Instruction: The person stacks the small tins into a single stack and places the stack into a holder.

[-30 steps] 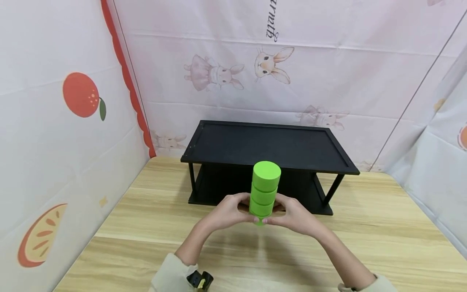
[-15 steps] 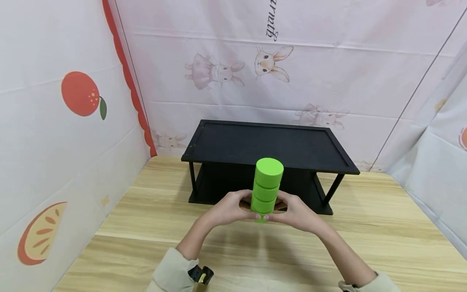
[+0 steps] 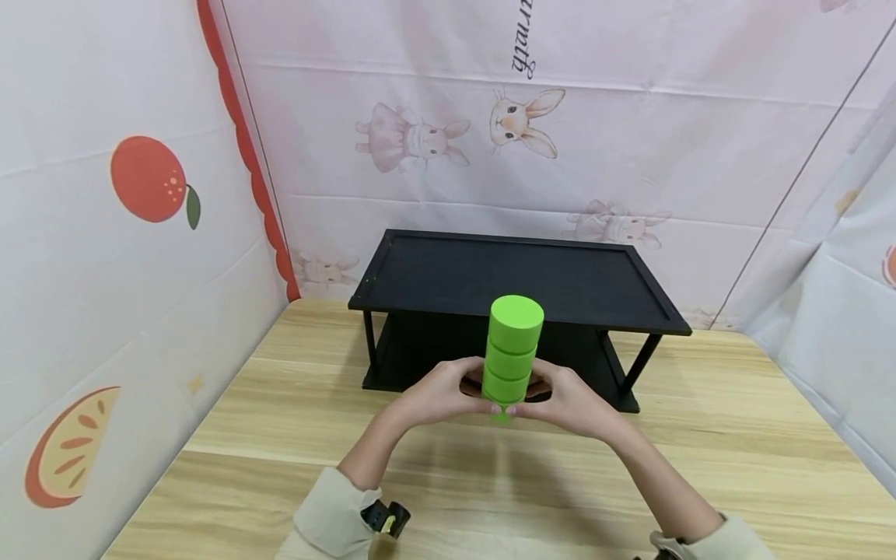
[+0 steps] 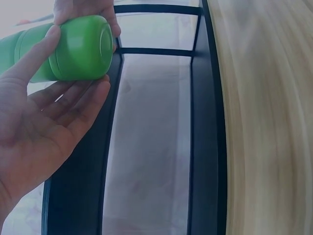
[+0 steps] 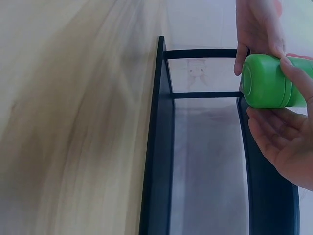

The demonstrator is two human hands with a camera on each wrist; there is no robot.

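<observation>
A bright green cylinder (image 3: 511, 342), ringed by grooves and flat on top, is held upright in the air by both hands in front of the black two-tier shelf (image 3: 518, 280). From the left, my left hand (image 3: 444, 393) grips its lower part, thumb at the front and fingers behind. My right hand (image 3: 570, 400) grips the same part from the right, its thumb tip close to the other thumb. The smooth rounded base of the green cylinder (image 4: 85, 49) shows in the left wrist view. Part of the fingers is hidden behind it in the head view.
The shelf stands on a light wooden table (image 3: 280, 467), its lower tier (image 3: 434, 342) partly hidden by the hands and the cylinder. Printed fabric walls (image 3: 448, 187) close off the back and both sides.
Both hands have lifted the green cylinder a little and shifted it slightly right. The grip looks the same, and the shelf has stayed put.
</observation>
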